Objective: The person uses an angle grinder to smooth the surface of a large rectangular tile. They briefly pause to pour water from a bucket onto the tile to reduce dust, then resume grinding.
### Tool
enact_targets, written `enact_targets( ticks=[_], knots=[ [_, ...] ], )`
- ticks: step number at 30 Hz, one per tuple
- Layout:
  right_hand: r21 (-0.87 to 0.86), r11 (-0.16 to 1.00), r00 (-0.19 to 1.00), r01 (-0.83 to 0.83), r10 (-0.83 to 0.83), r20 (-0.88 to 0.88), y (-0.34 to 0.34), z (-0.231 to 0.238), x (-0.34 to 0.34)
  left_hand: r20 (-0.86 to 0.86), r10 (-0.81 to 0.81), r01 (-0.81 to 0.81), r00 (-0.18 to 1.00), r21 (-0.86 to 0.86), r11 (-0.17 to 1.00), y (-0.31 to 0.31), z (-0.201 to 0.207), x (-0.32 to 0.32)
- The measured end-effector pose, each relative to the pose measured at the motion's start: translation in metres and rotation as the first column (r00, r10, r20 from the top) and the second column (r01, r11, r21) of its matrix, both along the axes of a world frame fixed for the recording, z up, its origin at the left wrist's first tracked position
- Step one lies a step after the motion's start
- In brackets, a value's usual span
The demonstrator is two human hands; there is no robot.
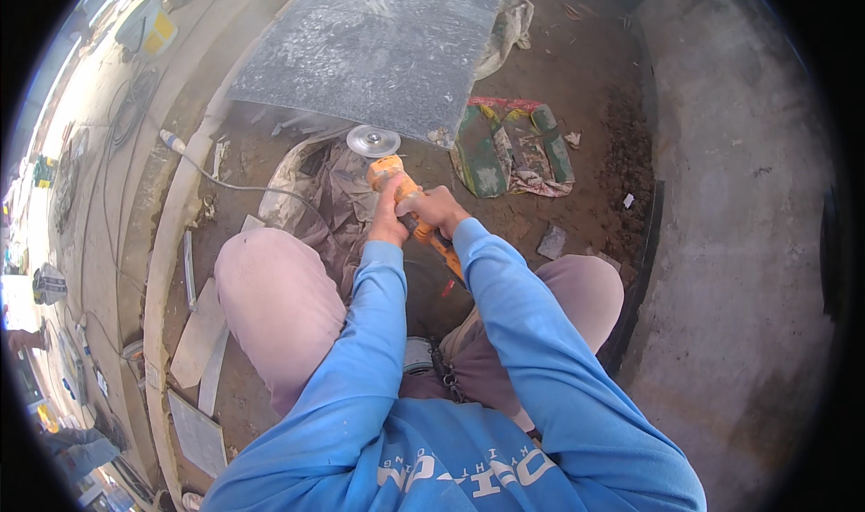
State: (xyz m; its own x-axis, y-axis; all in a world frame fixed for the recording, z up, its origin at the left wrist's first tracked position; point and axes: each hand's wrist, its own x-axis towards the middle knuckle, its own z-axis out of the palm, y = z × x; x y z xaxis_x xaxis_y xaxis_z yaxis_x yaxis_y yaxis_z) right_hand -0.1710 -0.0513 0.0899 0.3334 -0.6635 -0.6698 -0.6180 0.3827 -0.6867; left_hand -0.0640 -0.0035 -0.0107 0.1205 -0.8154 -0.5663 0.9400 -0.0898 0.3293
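A grey bucket with a yellow patch is at 10 o'clock. From 10 o'clock a grey cable runs in toward a crumpled brown cloth. At 12 o'clock is a large grey slab; just at its near edge is the disc of an orange grinder, contact unclear. The grinder, near centre, points to 11 o'clock. The left hand wraps its front body; the right hand curls firmly around it further back. At 2 o'clock lies a green-and-red sack; at 3 o'clock, a concrete wall.
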Motion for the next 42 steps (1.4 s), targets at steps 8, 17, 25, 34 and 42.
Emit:
enact_targets(
  ticks=[8,17,25,34,42],
  knots=[
    [0.009,1.000,1.000,0.003,-0.004,0.016,0.000,0.006,0.005,-0.022,0.022,-0.022,1.000,-0.020,1.000,-0.001,-0.001,0.005],
    [0.017,1.000,1.000,0.011,-0.011,0.021,-0.005,0.003,0.023,-0.011,0.061,-0.061,0.998,-0.016,0.998,-0.005,-0.004,0.020],
    [0.035,0.999,0.985,-0.011,0.005,0.170,0.002,-0.008,0.030,-0.044,0.153,-0.155,0.987,-0.058,0.986,-0.001,0.001,0.012],
    [0.029,0.999,0.987,-0.029,0.024,0.159,-0.011,-0.027,0.027,0.015,0.128,-0.128,0.992,-0.008,0.992,0.002,0.019,0.010],
    [0.004,1.000,0.988,-0.023,0.022,0.152,-0.015,-0.020,0.035,-0.014,0.137,-0.138,0.990,-0.025,0.990,-0.005,0.015,0.018]
  ],
)
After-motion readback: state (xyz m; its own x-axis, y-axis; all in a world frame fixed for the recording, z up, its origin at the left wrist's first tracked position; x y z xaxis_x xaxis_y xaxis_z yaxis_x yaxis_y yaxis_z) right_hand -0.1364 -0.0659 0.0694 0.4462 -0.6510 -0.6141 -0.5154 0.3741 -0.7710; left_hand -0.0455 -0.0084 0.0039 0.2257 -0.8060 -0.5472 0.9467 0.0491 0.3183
